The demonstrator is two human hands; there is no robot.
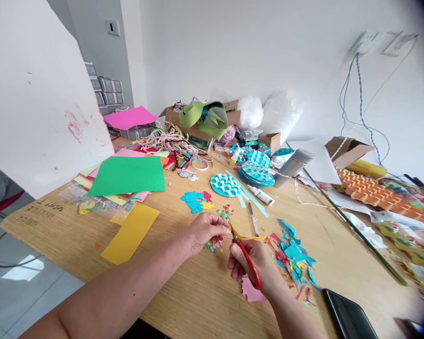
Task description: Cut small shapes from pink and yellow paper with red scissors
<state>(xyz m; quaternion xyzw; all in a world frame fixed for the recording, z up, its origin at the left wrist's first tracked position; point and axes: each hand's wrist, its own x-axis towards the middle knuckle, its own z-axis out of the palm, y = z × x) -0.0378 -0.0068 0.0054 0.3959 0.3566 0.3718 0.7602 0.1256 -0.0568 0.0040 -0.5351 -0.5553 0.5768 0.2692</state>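
My right hand point(250, 261) is closed round red-handled scissors point(249, 260), their blades pointing up and left. A narrow yellow paper strip point(252, 238) runs from the blades out to the right. At the blade tips, my left hand point(207, 231) pinches what looks like the end of that strip, mostly hidden by the fingers. Small coloured paper dots point(215, 246) lie just under the left hand, with more beyond it. Blue, red and yellow fish cutouts point(193, 201) rest past my left hand. Beneath my right hand lies a pink paper piece point(252, 291).
Blue paper scraps point(298, 256) lie at right, above a black phone point(348, 314). A pen point(253, 219) and glue bottle point(262, 195) lie ahead. Yellow paper point(130, 233) and a green sheet point(129, 175) are at left. A long green stick point(356, 230) crosses the right side.
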